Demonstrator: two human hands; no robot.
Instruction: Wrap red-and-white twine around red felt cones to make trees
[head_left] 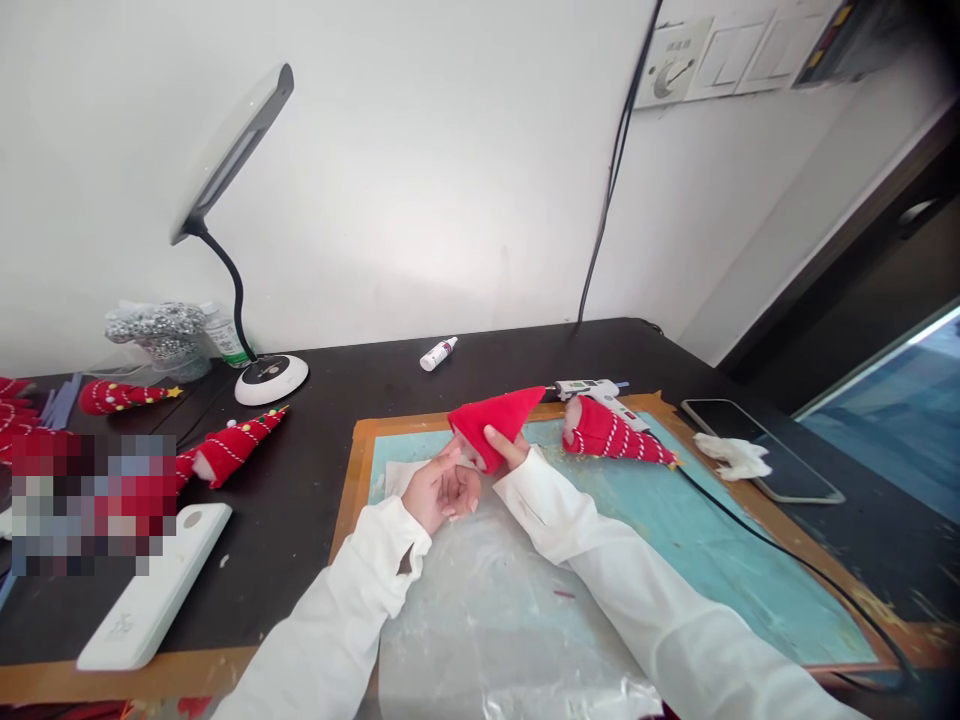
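A plain red felt cone (491, 425) sits just above the cutting mat, its point toward the right. My right hand (506, 447) grips it, with the thumb on the front and the fingers hidden behind it. My left hand (441, 488) lies palm up and loosely curled, with the index finger touching the cone's lower edge. To the right, a red cone tree (611, 435) with white stitching lies on the mat. A hot glue gun (592, 393) rests behind it. Two more decorated red cones (236, 447) (120, 397) lie on the table's left side.
The blue cutting mat (675, 520) with an orange border lies under a plastic sheet (487, 620). A black cable crosses it. A phone (757, 450), tissue (731, 457), white power bank (154, 585), desk lamp (270, 380), and small bottle (439, 353) surround it. A pixelated patch covers the left.
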